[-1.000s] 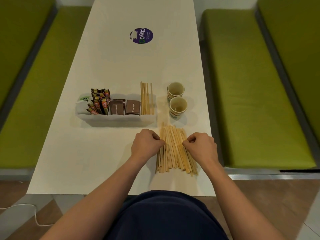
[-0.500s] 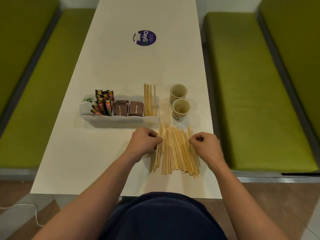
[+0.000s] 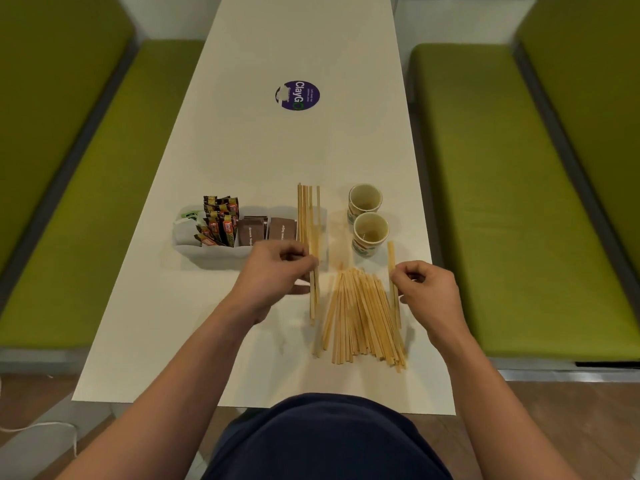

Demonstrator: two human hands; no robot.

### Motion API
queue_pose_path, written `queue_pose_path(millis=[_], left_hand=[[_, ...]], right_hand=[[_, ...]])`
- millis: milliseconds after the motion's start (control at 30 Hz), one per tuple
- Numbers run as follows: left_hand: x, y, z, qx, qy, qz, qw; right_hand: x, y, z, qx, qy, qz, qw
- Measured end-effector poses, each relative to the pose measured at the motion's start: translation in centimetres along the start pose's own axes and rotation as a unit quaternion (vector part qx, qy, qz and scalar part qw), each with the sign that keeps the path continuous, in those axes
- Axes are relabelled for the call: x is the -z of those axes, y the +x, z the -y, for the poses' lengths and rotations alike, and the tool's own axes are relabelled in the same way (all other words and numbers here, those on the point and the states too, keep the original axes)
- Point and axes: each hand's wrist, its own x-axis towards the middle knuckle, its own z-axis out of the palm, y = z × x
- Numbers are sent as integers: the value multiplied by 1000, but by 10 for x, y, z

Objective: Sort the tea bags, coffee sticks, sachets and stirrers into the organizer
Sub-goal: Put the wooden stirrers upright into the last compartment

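Observation:
A pile of wooden stirrers (image 3: 360, 317) lies fanned on the white table (image 3: 263, 161) in front of me. My left hand (image 3: 273, 275) pinches a few stirrers (image 3: 314, 296), lifted just in front of the white organizer (image 3: 207, 251). My right hand (image 3: 429, 289) pinches one stirrer (image 3: 392, 258) at the pile's right side, raised upright. The organizer holds tea bags (image 3: 188, 220), coffee sticks (image 3: 220, 220), brown sachets (image 3: 266, 230) and, in its right compartment, several stirrers (image 3: 308, 209).
Two paper cups (image 3: 369, 220) stand right of the organizer. A purple round sticker (image 3: 298, 95) is farther up the table. Green benches (image 3: 502, 202) flank both sides. The table's near edge is close to my body.
Both hands have lifted off the pile. The left now carries a few stirrers toward the organizer, and the right has raised a single stirrer.

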Motion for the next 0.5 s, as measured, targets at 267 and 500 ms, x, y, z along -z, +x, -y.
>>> queue_pose_path(millis=[267, 500], left_hand=[[24, 57, -57, -138, -2, -117, 984], [9, 89, -38, -143, 85, -168, 972]], right_hand=[[-10, -3, 48, 48, 123, -35, 991], [-46, 22, 105, 92, 200, -46, 974]])
